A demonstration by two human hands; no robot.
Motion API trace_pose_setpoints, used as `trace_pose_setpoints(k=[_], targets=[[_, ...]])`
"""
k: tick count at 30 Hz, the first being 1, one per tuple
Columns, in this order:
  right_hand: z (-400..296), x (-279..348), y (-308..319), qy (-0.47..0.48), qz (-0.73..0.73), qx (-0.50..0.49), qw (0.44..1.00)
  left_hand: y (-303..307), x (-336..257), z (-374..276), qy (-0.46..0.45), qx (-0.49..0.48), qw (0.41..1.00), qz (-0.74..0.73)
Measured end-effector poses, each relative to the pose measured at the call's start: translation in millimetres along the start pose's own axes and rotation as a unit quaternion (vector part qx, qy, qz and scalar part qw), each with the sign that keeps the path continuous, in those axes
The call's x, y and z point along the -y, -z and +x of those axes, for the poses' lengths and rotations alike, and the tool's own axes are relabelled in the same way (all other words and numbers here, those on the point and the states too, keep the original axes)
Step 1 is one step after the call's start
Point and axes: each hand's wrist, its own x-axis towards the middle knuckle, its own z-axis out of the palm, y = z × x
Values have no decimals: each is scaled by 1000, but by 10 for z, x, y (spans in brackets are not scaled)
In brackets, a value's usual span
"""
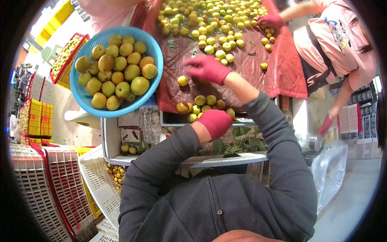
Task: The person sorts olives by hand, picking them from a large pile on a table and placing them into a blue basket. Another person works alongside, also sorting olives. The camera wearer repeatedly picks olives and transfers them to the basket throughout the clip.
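My left hand (215,123), in a red glove, is bent over the near edge of the red quilted cloth (248,69), beside a cluster of green-brown jujube-like fruits (211,99); its fingers are hidden beneath it. Above the cloth, my right hand (207,69), also red-gloved, reaches left with fingers spread and blurred. A single yellow-green fruit (182,80) lies just below its fingertips. Many more fruits (226,46) cover the far part of the cloth. To the left, a blue plastic colander (157,51) holds larger fruits.
A co-worker (332,45) stands at the right, one gloved hand at the cloth's edge. Leaves (239,143) and a clear plastic bottle (151,121) lie in the white tray (217,161) before me. Plastic crates (63,178) stand at the left; a clear plastic bag (329,169) hangs at the right.
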Motion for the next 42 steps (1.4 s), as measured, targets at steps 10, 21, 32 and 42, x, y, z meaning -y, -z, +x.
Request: trace_pose_setpoints(k=[10,21,32,42], targets=[[360,-590,66,-132,-319,-125,930,1,25,66,-21,21,999,29],[-502,59,-330,144,-91,117,978,-99,59,66,-33,-20,999,-7],[-51,-1976,1299,-153,-328,-270,892,145,-76,108,-45,15,999,-18],[-542,-922,221,38,-346,-160,924,53,12,19,-54,-4,998,-45]])
